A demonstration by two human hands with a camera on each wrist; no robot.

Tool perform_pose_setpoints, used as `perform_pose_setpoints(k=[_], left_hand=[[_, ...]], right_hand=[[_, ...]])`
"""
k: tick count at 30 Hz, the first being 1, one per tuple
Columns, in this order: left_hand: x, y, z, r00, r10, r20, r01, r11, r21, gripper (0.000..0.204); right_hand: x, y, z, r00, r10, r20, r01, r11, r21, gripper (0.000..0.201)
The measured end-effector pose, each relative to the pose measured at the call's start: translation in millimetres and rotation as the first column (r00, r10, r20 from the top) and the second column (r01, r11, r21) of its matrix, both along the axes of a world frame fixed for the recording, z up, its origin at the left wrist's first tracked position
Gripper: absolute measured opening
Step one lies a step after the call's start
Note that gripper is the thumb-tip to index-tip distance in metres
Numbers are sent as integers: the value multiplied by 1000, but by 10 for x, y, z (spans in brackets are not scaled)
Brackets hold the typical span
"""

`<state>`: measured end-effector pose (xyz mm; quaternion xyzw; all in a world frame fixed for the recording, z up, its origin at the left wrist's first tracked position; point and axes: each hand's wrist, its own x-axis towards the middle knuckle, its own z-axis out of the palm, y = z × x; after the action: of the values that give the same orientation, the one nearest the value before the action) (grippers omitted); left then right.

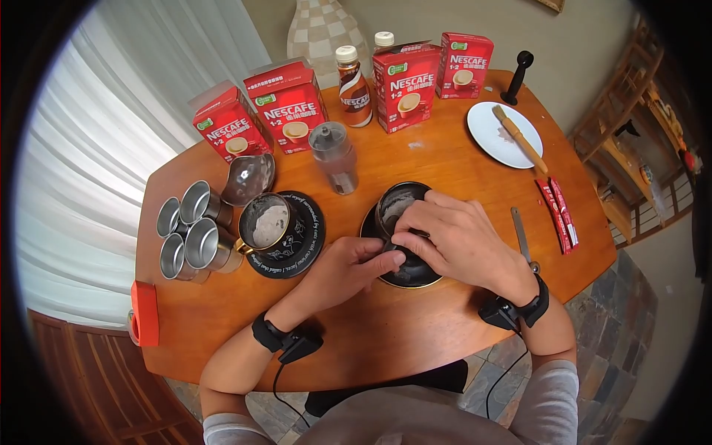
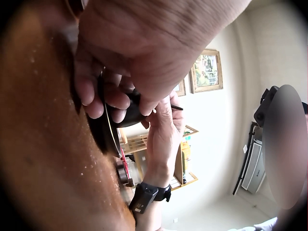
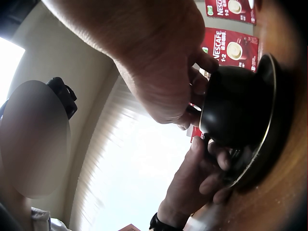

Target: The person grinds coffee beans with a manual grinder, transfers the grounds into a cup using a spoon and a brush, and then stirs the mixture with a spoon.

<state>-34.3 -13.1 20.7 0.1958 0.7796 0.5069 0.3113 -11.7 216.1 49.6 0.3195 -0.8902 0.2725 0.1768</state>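
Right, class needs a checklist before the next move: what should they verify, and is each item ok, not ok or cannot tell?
1. Glossy black gold-rimmed cup sits on its black gold-edged saucer: ok.
2. Left hand holds that cup at its handle side: ok.
3. Cup's opening unobstructed: not ok; the right hand covers part.
4. Right fingertips empty: cannot tell; hidden in the head view.
5. Wooden-handled brush rests on the round white plate: ok.
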Motion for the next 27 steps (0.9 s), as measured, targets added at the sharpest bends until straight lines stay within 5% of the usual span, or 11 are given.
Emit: perform_pose_setpoints(k=[27], left_hand=[[-8, -4, -52, 1000, 0, -3, 0, 1000, 6, 31]], right_hand=[[28, -8, 22, 999, -4, 46, 5, 1000, -18, 14]])
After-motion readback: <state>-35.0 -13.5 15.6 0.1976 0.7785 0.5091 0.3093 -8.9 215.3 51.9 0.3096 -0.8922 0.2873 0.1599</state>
